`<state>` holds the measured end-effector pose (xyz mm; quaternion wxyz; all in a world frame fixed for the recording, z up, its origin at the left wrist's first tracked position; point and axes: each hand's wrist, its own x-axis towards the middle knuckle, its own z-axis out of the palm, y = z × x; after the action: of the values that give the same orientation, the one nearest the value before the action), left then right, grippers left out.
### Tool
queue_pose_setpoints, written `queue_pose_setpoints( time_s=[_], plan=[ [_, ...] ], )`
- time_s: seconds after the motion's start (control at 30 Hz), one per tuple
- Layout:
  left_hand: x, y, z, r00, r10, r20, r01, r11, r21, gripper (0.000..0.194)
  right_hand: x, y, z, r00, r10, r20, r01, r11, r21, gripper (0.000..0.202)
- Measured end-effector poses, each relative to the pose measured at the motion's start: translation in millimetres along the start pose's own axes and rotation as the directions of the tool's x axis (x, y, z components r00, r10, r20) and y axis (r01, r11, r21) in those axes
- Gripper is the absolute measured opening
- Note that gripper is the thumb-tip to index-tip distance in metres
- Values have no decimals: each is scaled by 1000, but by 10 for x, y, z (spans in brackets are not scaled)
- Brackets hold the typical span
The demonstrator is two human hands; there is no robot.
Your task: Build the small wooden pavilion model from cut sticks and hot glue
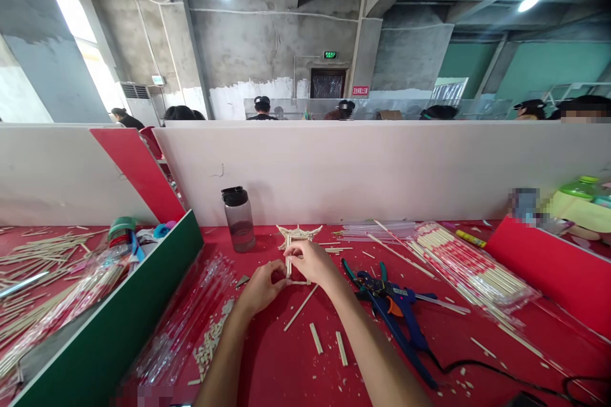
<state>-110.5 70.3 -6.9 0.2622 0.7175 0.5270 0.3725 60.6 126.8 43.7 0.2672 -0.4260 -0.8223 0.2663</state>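
Observation:
A small pavilion-like model (299, 233) made of wooden sticks stands on the red tabletop, its roof points flaring outward. My left hand (264, 286) has thumb and fingers closed at the model's lower left corner. My right hand (311, 262) reaches across the front, fingertips pinched on the left upright stick, and covers much of the model's middle. Nearer to me lie a thin loose stick (300, 308) and two short stick pieces, one of them a thick piece (316, 338). Whether either hand holds a separate piece is too small to tell.
Right of my arm lie a blue glue gun (403, 311) with a cord and green-handled pliers (351, 272). Bundled sticks in plastic (472, 261) sit farther right. A water bottle (238, 219) stands behind. A green divider (124, 318) edges the left; scraps (210, 337) lie beside plastic sleeves.

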Motion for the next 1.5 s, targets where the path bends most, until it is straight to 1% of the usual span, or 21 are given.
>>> queue_pose_setpoints(
  time_s=[0.2,0.3,0.37,0.4,0.5,0.57,0.63,0.7,0.8,0.9,0.97,1.07,1.17,1.27,1.33,1.4,1.43,1.5],
  plan=[
    [-11,47,-41,999,-37,12,37,999,15,9,-30,-37,-63,1000,-24,2,24,999,23,26],
    [-18,57,-56,999,-47,19,46,999,18,8,-54,-83,-157,1000,-10,-7,10,1000,4,27],
    [-22,37,-65,999,-30,28,30,999,10,10,-79,-123,-248,1000,-2,-26,2,1000,-14,26],
    [-24,20,-72,999,-14,35,14,1000,2,13,-97,-145,-301,999,-1,-37,1,1000,-16,26],
    [-29,-31,-106,998,42,47,-41,999,-13,32,-180,-210,-471,997,-8,-74,8,1000,1,23],
    [-30,-48,-133,998,49,33,-49,999,-5,39,-264,-250,-581,996,-10,-93,11,1000,11,22],
    [-31,-44,-152,999,38,15,-39,999,13,39,-369,-283,-679,995,-14,-99,16,1000,17,22],
    [-35,-19,-154,1000,27,-14,-26,999,42,33,-490,-308,-758,995,-19,-96,21,1000,21,22],
    [-54,42,-118,995,7,-95,2,995,95,23,-702,-330,-823,994,-17,-106,20,999,26,20],
    [-79,94,-41,989,-9,-146,28,991,128,18,-951,-311,-786,995,4,-102,0,999,40,19],
    [-90,99,22,986,-4,-168,27,990,136,18,-1125,-251,-699,995,24,-92,-20,999,51,18],
    [-98,59,94,978,22,-207,12,987,162,21,-1355,-89,-520,995,41,-91,-34,996,80,19],
    [-138,28,101,969,42,-244,6,981,192,23,-1492,96,-378,991,57,-123,-47,996,80,20],
    [-251,91,74,963,-3,-269,75,964,257,8,-1532,218,-327,988,80,-131,-74,996,50,20],
    [-359,198,83,972,-34,-233,108,943,313,9,-1534,253,-333,988,79,-136,-76,997,26,20],
    [-473,343,129,978,-57,-200,122,936,331,10,-1539,260,-349,987,61,-148,-59,998,18,21],
    [-524,421,162,986,-60,-154,109,936,336,11,-1544,258,-355,986,55,-154,-53,998,20,21],
    [-606,575,228,999,-35,-16,39,947,318,16,-1558,251,-360,986,56,-155,-54,998,21,21]
  ],
)
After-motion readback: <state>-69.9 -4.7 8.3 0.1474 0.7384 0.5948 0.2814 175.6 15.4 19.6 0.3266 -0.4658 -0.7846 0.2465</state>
